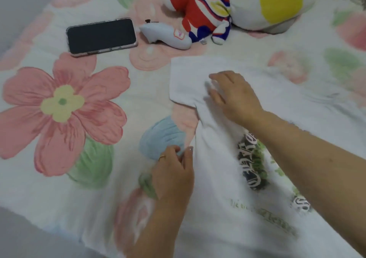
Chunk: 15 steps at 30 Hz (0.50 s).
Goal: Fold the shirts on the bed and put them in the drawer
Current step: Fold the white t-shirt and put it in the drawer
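Head view. A white short-sleeved T-shirt with a black and green printed design [215,158] lies spread flat on the bed, on a white quilted cover printed with large pink flowers and green leaves [63,103]. The shirt occupies the near right of the frame, with one sleeve pointing towards the far left.

The right hand [235,97] rests palm down on the shirt at the base of that sleeve. Its fingers are slightly spread and lightly bent, and the tips are blurred.

The left hand [174,170] sits at the shirt's side edge with fingers curled close together and the thumb against the hem. Whether cloth is pinched cannot be determined.

Further up the bed lie a black-screened phone in a clear case [102,36], a small pale blue plastic device [166,37], a red, white and blue plush figure [200,10] and a white plush with a yellow spot [281,2].
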Available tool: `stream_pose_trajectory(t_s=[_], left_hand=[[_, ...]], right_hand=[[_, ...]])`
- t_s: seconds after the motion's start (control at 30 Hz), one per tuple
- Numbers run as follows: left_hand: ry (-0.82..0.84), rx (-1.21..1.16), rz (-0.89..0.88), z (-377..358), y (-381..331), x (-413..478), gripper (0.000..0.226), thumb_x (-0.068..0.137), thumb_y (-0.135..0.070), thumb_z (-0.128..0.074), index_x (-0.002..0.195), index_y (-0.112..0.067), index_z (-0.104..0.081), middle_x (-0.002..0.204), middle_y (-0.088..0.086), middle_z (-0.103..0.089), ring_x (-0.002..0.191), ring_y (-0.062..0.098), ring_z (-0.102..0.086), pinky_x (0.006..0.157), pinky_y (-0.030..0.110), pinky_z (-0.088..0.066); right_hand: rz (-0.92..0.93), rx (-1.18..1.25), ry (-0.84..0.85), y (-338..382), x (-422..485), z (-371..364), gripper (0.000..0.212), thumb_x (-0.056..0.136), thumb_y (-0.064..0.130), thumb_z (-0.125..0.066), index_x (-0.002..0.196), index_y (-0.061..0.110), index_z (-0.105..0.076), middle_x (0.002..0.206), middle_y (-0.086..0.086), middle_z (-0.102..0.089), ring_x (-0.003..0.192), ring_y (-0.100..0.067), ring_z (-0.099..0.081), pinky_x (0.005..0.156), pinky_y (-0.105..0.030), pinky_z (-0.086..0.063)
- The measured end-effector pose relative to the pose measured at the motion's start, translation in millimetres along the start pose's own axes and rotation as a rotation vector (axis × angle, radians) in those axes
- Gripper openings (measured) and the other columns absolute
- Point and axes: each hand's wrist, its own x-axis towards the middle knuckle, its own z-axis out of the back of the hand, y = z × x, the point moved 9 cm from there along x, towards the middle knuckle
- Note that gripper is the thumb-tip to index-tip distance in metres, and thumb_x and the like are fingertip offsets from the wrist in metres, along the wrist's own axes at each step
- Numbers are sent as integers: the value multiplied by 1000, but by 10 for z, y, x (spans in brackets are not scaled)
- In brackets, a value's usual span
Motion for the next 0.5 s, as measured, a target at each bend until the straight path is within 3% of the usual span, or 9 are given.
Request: stream_pose_trajectory(t_s=[0.13,0.23,0.27,0.33,0.4,0.43,0.5], left_hand=[[32,-6,41,1,208,-109,26,85,-45,-55,91,-20,-59,89,1,-68,91,24,-61,76,32,-38],[65,-42,18,31,276,-202,27,84,-44,-59,96,-20,-62,91,-2,-68,92,20,-61,76,29,-39],[80,-66,7,39,279,-216,28,83,-41,-61,99,-19,-64,92,-2,-68,92,19,-61,76,27,-39],[103,-132,-10,64,275,-218,25,80,-34,-68,97,-15,-66,87,-3,-69,87,19,-63,74,24,-38],[125,-170,-51,100,234,-218,17,77,-23,-73,89,-12,-69,71,-7,-64,74,20,-61,69,24,-38],[132,-167,-98,114,184,-242,15,75,-18,-75,86,-11,-69,63,-10,-57,68,19,-57,65,23,-36],[136,-143,-224,154,3,-329,14,74,-13,-75,86,-8,-70,55,-13,-44,60,13,-49,58,22,-32]], right_hand=[[71,-79,154,246,845,-264,62,90,35,-54,143,18,-28,149,-7,-32,136,-27,-26,104,-43,-27],[8,-140,301,288,1097,-467,79,85,33,-62,147,25,-13,147,-8,-33,140,-29,-16,108,-49,-18],[-12,-179,327,269,1134,-488,76,84,30,-63,146,24,-18,143,-11,-38,137,-31,-21,106,-49,-19],[12,-161,322,258,1145,-379,49,84,19,-61,130,18,-45,124,-13,-52,122,-32,-39,99,-43,-31],[93,-12,300,235,1046,-125,23,82,10,-62,105,12,-61,99,-6,-61,96,-23,-53,84,-21,-44],[125,45,290,181,938,45,17,80,6,-63,96,11,-63,88,-2,-61,84,-18,-52,71,-7,-40],[175,71,263,-11,651,401,11,77,0,-67,83,8,-63,80,-3,-59,74,-17,-49,58,-5,-33]])
